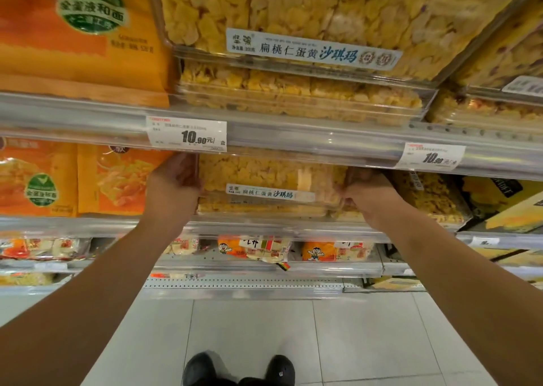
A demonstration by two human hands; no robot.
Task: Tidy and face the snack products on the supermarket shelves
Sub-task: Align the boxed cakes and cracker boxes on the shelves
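Two black shoes [239, 369] are standing on the pale floor tiles, directly below the clear snack box [269, 184]. The left hand [173, 184] is gripping that box's left end and the right hand [368, 196] is gripping its right end, on the middle shelf. Left of the box, two orange bags [73, 180] are standing. Above it, two price tags [187, 134] are hanging on the shelf rail.

On the upper clear snack box [308, 18], a white label strip [313, 49] was printed with "扁桃仁蛋黄沙琪玛". The same wording was carried on the strip of the lower clear box [270, 180]. "10.90元" was shown on the left price tag [187, 134], and "10.90" on the right price tag [431, 157]. "全蛋液和面" was read on the orange bag [82, 33].
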